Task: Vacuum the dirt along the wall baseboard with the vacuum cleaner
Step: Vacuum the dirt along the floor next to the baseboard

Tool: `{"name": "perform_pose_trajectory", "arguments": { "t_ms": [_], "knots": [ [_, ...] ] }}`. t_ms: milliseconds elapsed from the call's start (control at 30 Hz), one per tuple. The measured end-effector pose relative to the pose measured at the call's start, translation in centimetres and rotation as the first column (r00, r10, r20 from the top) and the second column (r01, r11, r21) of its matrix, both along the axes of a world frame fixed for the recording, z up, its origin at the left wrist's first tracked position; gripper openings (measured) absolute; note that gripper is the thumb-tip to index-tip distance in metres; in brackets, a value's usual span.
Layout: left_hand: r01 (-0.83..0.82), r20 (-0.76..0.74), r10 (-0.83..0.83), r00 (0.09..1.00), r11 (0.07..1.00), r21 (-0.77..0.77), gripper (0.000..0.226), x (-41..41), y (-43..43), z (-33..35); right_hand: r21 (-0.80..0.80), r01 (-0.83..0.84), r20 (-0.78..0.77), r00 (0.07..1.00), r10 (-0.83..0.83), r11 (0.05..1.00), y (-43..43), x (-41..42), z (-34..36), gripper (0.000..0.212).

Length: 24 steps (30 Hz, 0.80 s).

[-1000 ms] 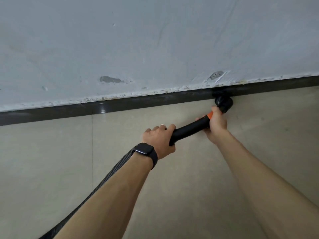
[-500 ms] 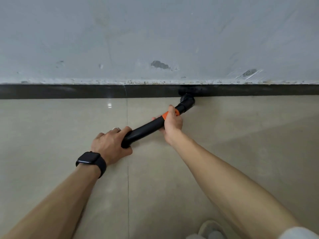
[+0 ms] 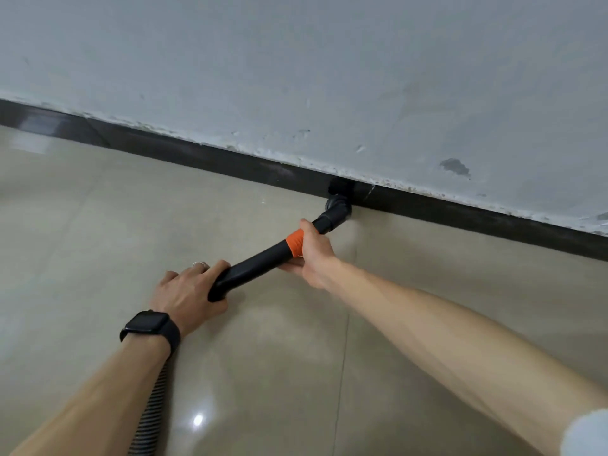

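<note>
A black vacuum wand [image 3: 253, 263] with an orange band [image 3: 295, 243] runs from lower left to upper right over the floor. Its black nozzle [image 3: 339, 196] presses against the dark baseboard [image 3: 204, 159] under the grey wall. My left hand [image 3: 189, 292], with a black watch on the wrist and a ring, grips the wand's rear end. My right hand [image 3: 312, 255] grips the wand at the orange band, just behind the nozzle's elbow. A ribbed grey hose [image 3: 154, 413] trails back under my left forearm.
The beige tiled floor [image 3: 98, 225] is glossy, with a grout line [image 3: 345, 340] running toward me. The grey wall [image 3: 329, 77] is scuffed, with chipped paint along the baseboard's top edge and a dark patch [image 3: 454, 166] at the right.
The nozzle has slid left along the baseboard, away from the dark wall patch. The view has tilted, so the baseboard now slopes down to the right. Both hands keep their grip.
</note>
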State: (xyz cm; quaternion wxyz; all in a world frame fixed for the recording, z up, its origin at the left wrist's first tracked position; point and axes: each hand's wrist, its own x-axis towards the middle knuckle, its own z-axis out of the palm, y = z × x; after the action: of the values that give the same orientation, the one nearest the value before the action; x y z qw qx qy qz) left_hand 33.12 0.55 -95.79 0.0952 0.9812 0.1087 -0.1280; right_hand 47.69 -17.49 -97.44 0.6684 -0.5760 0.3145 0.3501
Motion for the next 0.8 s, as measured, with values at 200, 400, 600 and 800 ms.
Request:
{"name": "perform_pose_trajectory", "arguments": {
  "t_ms": [200, 400, 600, 800],
  "knots": [
    [-0.236, -0.028, 0.235, 0.972, 0.969, -0.07, 0.037, -5.7, 6.1, -0.6, -0.027, -0.339, 0.05, 0.939, 0.34, 0.94, 10.9, -1.4, 1.3, 0.028],
    [-0.397, -0.102, 0.385, 0.917, 0.905, -0.152, 0.035, -9.3, 8.4, -1.0, -0.137, -0.516, 0.155, 0.832, 0.533, 0.845, 19.5, -3.6, 1.9, 0.02],
    [-0.378, -0.298, 0.303, 0.905, 0.894, -0.241, 0.042, -8.6, 8.4, -1.3, -0.398, -0.404, 0.114, 0.869, 0.482, 0.823, 17.3, -6.3, 1.2, 0.044],
    [-0.042, -0.353, -0.046, 0.935, 0.97, -0.239, 0.035, -3.8, 0.3, -1.8, -0.491, -0.084, 0.114, 0.981, 0.159, 0.867, 3.4, -6.4, -0.4, 0.045]
  ]
}}
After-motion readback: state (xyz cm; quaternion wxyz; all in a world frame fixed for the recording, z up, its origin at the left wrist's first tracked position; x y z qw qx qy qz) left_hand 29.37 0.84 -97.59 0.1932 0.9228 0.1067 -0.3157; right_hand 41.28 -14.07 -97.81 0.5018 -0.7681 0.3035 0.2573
